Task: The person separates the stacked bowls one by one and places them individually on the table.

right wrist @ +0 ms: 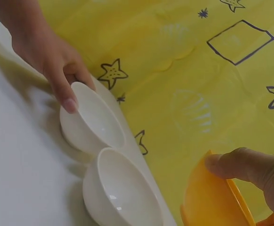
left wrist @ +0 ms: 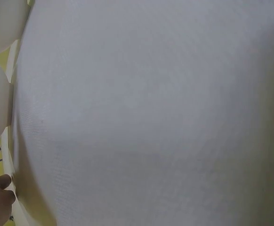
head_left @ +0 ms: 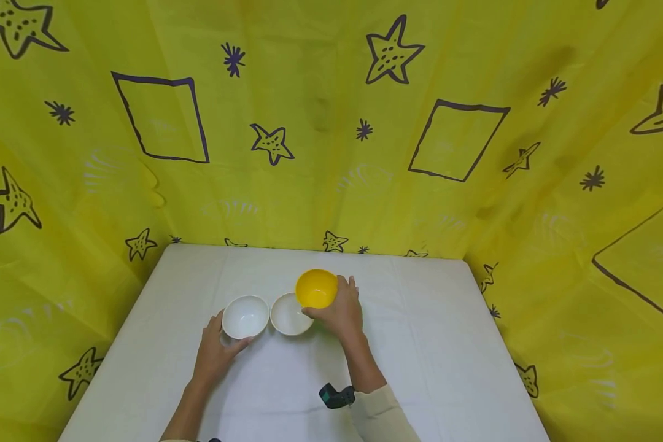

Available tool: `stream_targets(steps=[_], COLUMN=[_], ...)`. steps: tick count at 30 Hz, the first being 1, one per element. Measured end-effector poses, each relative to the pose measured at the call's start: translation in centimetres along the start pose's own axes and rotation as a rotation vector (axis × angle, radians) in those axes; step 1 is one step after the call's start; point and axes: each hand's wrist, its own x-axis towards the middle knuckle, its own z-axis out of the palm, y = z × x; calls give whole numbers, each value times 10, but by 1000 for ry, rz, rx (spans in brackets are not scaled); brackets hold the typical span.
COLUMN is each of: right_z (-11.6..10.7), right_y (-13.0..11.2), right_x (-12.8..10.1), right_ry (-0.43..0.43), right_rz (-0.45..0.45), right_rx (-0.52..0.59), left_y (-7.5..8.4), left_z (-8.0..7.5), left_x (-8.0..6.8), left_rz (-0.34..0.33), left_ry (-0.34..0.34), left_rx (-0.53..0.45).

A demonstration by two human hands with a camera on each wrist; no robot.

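Observation:
My left hand [head_left: 214, 355] grips a white bowl [head_left: 245, 318] at its left side, thumb on the near rim and fingers round the outside. Touching or nearly touching it on the right is a second bowl, off-white [head_left: 287, 317], standing upright on the table. My right hand [head_left: 347, 312] holds a yellow bowl [head_left: 316, 288] by its right side. The yellow bowl is raised and overlaps the back right of the off-white bowl in the head view. In the right wrist view, the yellow bowl [right wrist: 211, 197] hangs apart from both pale bowls, thumb at its rim.
A white cloth covers the table [head_left: 431, 344]. Yellow curtains [head_left: 320, 196] printed with starfish and frames rise behind and along both sides. A dark device [head_left: 337, 396] sits at my right wrist beside a beige sleeve [head_left: 383, 414].

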Motion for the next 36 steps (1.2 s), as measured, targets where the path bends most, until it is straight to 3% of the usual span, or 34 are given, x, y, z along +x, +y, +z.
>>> stream_targets(steps=[17,36], right_z=[-22,-39], right_y=[24,50], right_x=[-6,-4], right_ry=[32,123], right_rz=[103,97], right_rx=[-9,9], left_y=[1,1], left_z=[-2,-3], left_x=[0,0], left_rz=[-62,-65], left_ry=[-43,-52], left_rx=[21,12])
